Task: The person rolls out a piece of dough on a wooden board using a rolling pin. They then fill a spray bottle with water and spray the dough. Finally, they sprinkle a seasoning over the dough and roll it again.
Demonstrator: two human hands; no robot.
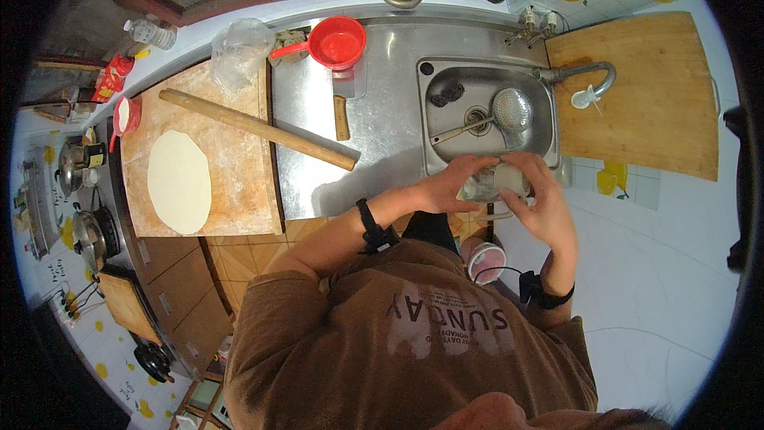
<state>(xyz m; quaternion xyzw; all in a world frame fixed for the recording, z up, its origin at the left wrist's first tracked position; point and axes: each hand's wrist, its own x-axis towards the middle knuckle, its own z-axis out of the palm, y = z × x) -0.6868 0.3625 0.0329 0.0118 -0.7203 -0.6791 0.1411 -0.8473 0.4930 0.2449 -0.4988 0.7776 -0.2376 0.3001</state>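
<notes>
At the front edge of the steel sink (pixel 431 143), a clear, jar-like container (pixel 479 187) is between my two hands. My left hand (pixel 450 184) has its fingers around the container's left side. On the opposite side, my right hand (pixel 540 200) grips it with thumb and fingers. The fingers hide part of the container, so its exact shape and contents cannot be told. Just beyond the hands, a perforated metal skimmer (pixel 512 110) lies in the basin with its handle over the drain. A dark scouring pad (pixel 447 95) sits at the basin's back left.
Left of the sink, a rolling pin (pixel 256 128) lies across a floured board (pixel 239 203), beside a flat dough sheet (pixel 179 182). A wooden-handled knife (pixel 341 118) and a red dipper (pixel 337 42) are on the counter. The faucet (pixel 606 74) and a large cutting board (pixel 638 95) stand at right.
</notes>
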